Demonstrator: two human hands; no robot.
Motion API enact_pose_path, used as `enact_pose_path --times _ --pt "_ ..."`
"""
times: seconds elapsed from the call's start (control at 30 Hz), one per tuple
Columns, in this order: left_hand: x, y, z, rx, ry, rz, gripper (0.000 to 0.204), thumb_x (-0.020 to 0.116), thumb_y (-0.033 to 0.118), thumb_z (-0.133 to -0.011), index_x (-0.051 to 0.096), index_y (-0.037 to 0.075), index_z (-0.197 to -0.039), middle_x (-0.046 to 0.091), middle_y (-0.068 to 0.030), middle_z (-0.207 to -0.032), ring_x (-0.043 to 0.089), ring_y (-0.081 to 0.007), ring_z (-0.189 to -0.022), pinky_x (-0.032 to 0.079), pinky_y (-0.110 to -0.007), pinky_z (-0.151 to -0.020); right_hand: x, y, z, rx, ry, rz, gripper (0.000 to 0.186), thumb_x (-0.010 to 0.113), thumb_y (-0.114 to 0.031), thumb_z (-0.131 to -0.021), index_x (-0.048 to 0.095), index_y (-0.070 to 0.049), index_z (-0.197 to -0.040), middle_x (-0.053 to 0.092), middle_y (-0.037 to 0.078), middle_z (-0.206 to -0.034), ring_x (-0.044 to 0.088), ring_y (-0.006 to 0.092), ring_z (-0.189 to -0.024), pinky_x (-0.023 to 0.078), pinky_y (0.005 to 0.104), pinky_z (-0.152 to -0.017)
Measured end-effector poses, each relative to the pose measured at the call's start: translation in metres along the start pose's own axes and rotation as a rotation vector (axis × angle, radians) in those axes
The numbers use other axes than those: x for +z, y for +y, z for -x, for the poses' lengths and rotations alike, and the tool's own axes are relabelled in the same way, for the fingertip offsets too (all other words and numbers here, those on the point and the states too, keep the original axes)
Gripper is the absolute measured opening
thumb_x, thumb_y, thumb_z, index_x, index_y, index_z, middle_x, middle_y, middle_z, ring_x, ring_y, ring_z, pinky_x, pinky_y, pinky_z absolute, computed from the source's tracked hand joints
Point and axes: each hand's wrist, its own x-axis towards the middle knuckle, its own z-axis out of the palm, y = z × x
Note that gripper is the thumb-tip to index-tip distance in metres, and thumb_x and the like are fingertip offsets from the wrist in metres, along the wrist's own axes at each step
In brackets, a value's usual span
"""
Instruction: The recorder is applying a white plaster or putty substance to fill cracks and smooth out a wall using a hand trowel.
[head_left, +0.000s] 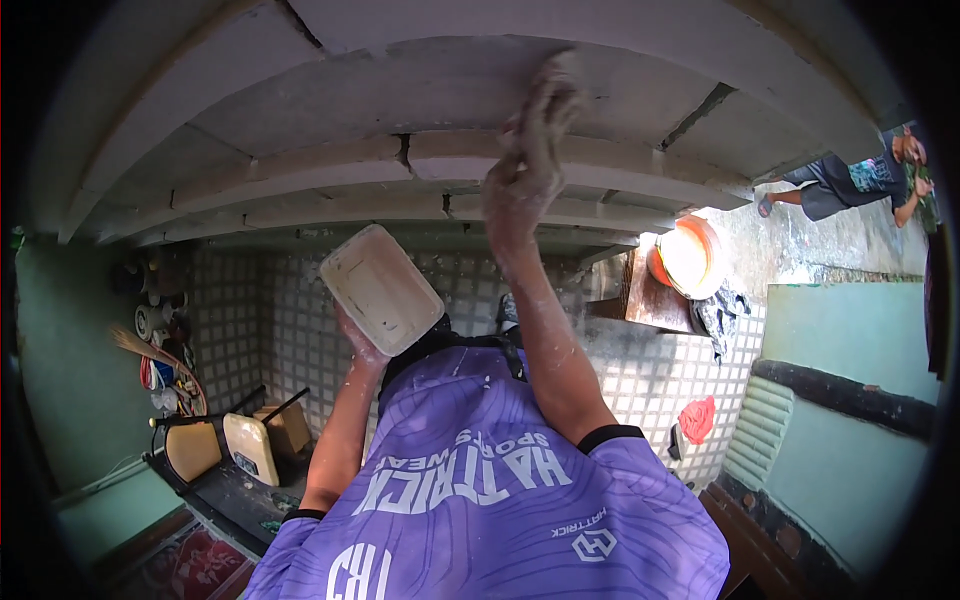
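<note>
Slanting lengthwise, the tub (pixel 385 285) points upper left.

From my remote station I identify the main support as the tiled floor (pixel 632 375), laid in pale squares. A crumpled red sheet (pixel 697 419) lies directly on it. A brown wooden stand (pixel 652 298) bears an orange-rimmed bucket (pixel 690 257). I note a crumpled black sheet (pixel 718 322) at the stand's edge; I cannot determine which surface supports it.
</note>
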Motion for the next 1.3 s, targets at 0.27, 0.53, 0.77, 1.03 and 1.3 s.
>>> enact_pose_path --times 0.27,0.53,0.77,1.03,1.3 --pt "-0.008 0.0 0.012 0.033 -0.013 -0.011 0.082 0.041 0.071 -0.088 0.033 0.016 -0.148 0.047 -0.0091 -0.141 0.051 -0.0304 -0.126 0.045 -0.05 -0.104 -0.045 -0.026 0.01 0.214 -0.091 -0.787 0.048 0.043 0.006 -0.093 0.047 -0.006 -0.139 0.041 0.011 -0.148 0.042 0.0256 -0.136 0.046 0.0377 -0.106" --pt "-0.019 -0.003 -0.006 -0.023 -0.011 0.136 0.074 0.036 0.066 -0.092 0.041 0.012 -0.142 0.054 -0.0113 -0.134 0.056 -0.03 -0.118 0.048 -0.047 -0.1 -0.039 -0.012 -0.009 0.171 -0.267 -0.396 0.044 0.047 0.006 -0.094 0.049 0.002 -0.138 0.047 0.018 -0.144 0.04 0.0225 -0.137 0.037 0.0308 -0.105" --pt "-0.026 0.044 -0.042 -0.097 -0.091 0.105 0.071 0.034 0.064 -0.095 0.04 0.011 -0.142 0.055 -0.0114 -0.131 0.058 -0.0276 -0.116 0.049 -0.044 -0.098 -0.068 -0.106 0.054 0.568 -0.705 -0.76 0.031 0.056 -0.003 -0.096 0.053 0.006 -0.125 0.064 0.014 -0.115 0.061 0.0143 -0.101 0.048 0.0295 -0.089" --pt "-0.056 0.099 -0.085 -0.186 -0.277 0.075 0.069 0.032 0.062 -0.097 0.041 0.01 -0.142 0.055 -0.0119 -0.13 0.057 -0.0261 -0.116 0.048 -0.041 -0.098 -0.034 -0.183 0.103 0.383 -1.065 -0.428 0.033 0.056 -0.003 -0.095 0.048 0.002 -0.126 0.066 0.017 -0.11 0.067 0.0236 -0.096 0.052 0.0328 -0.086" --pt "-0.078 0.142 -0.101 -0.381 -0.32 0.037 0.074 0.032 0.067 -0.095 0.043 0.009 -0.14 0.055 -0.0116 -0.13 0.056 -0.0246 -0.116 0.047 -0.041 -0.1 0.002 -0.219 0.156 0.175 -0.775 -0.131 0.028 0.06 0.0 -0.091 0.057 0.002 -0.118 0.066 0.022 -0.107 0.069 0.0339 -0.096 0.056 0.0369 -0.078"
